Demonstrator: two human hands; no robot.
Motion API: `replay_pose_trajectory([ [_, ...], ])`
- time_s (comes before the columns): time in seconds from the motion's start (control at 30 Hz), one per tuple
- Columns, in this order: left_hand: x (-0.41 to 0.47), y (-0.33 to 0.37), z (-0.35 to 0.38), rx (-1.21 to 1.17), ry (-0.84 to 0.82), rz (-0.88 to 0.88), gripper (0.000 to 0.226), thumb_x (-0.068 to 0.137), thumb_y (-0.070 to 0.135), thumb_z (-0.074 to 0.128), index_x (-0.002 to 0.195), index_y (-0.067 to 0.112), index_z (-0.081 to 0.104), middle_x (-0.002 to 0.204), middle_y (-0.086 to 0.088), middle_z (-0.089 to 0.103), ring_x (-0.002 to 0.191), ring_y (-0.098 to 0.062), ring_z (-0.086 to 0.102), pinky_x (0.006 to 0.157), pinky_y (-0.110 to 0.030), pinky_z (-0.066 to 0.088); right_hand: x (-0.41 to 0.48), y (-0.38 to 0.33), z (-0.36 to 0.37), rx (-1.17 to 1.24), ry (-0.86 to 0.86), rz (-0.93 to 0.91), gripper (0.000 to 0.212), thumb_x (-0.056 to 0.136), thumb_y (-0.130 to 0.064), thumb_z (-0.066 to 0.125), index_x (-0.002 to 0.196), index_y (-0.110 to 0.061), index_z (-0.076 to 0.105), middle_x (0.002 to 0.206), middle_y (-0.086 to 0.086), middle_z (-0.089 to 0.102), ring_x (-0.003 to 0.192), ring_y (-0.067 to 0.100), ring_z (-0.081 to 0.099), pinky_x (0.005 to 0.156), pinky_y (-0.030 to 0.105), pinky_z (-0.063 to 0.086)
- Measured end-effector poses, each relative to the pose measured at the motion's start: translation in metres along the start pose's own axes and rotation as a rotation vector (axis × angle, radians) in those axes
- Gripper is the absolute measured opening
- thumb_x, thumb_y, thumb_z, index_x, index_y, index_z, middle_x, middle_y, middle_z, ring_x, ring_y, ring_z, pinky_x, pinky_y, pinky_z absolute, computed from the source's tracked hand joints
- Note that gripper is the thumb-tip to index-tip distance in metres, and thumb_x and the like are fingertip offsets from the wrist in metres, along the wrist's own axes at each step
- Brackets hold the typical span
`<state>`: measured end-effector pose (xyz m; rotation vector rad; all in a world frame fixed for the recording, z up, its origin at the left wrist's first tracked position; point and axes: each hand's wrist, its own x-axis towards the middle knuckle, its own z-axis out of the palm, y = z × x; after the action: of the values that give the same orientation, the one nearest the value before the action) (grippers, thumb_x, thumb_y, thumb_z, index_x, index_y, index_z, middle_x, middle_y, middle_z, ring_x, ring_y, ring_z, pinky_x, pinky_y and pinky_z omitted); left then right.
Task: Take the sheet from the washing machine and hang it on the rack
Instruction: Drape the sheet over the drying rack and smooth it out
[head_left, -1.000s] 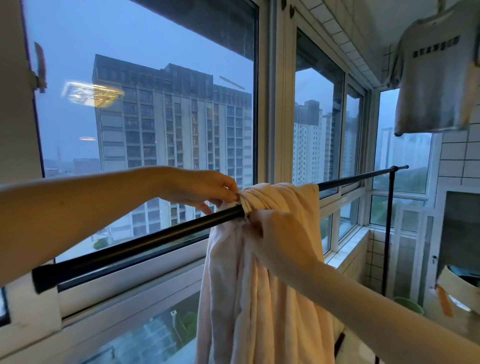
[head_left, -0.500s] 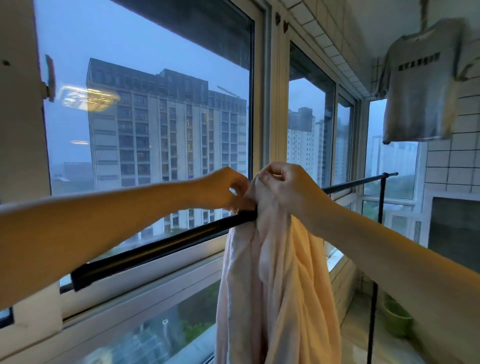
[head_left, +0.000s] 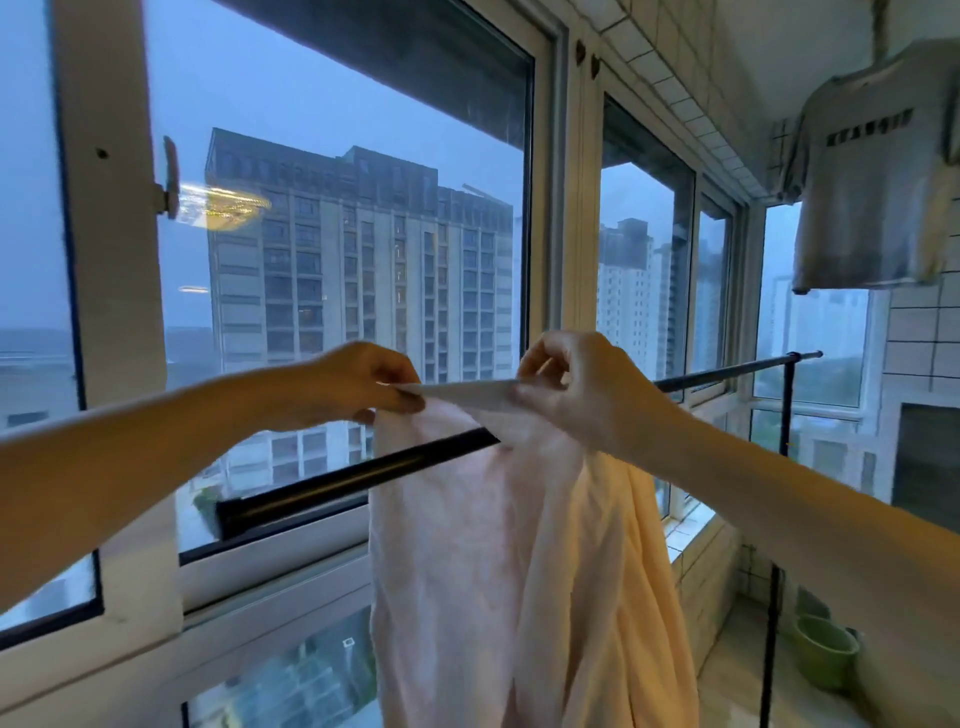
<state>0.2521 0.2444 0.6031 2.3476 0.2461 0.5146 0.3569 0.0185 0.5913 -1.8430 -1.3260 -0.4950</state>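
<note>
Your left hand (head_left: 363, 384) and right hand (head_left: 576, 395) each pinch the pink sheet (head_left: 493, 545) by its top edge, above the black rack bar (head_left: 332, 480). T-shirt (head_left: 872, 182) print: unreadable.

We see a pale T-shirt (head_left: 872, 171) hanging high beside the tiled wall (head_left: 924, 338). Below it a green pot (head_left: 823, 652) stands on the floor. Through the white-framed window (head_left: 111, 312) we look out on a tall apartment block (head_left: 358, 270) under a dusky blue sky.
</note>
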Motion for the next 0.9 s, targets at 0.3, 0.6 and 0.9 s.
replay_pose_trajectory([
  [0.3, -0.043, -0.047, -0.001, 0.191, -0.091, -0.084, 0.052, 0.050, 0.067, 0.076, 0.073, 0.021, 0.067, 0.070, 0.003, 0.063, 0.074, -0.013, 0.061, 0.071, -0.023, 0.049, -0.035, -0.014, 0.049, -0.140, -0.282, -0.098, 0.030, 0.083, -0.018, 0.065, 0.064, -0.028, 0.045, 0.069, -0.010, 0.051, 0.063, 0.002, 0.049, 0.059, 0.013, 0.038],
  [0.6, -0.060, -0.047, 0.008, -0.125, 0.079, 0.033, 0.013, 0.082, 0.017, 0.071, 0.071, 0.022, 0.066, 0.073, 0.008, 0.067, 0.077, -0.017, 0.069, 0.069, -0.035, 0.057, -0.036, -0.028, 0.070, 0.423, -0.250, 0.234, 0.039, 0.077, -0.035, 0.074, 0.107, -0.018, 0.055, 0.093, 0.002, 0.066, 0.078, 0.011, 0.066, 0.055, 0.018, 0.049],
  [0.9, -0.067, -0.051, 0.002, 0.127, 0.547, 0.312, 0.018, 0.077, -0.001, 0.070, 0.075, 0.009, 0.056, 0.075, 0.005, 0.057, 0.064, 0.002, 0.055, 0.057, -0.013, 0.049, -0.037, -0.055, 0.072, -0.090, 0.127, -0.180, 0.018, 0.085, -0.023, 0.067, 0.086, -0.024, 0.049, 0.065, -0.013, 0.052, 0.058, -0.003, 0.051, 0.056, 0.008, 0.043],
])
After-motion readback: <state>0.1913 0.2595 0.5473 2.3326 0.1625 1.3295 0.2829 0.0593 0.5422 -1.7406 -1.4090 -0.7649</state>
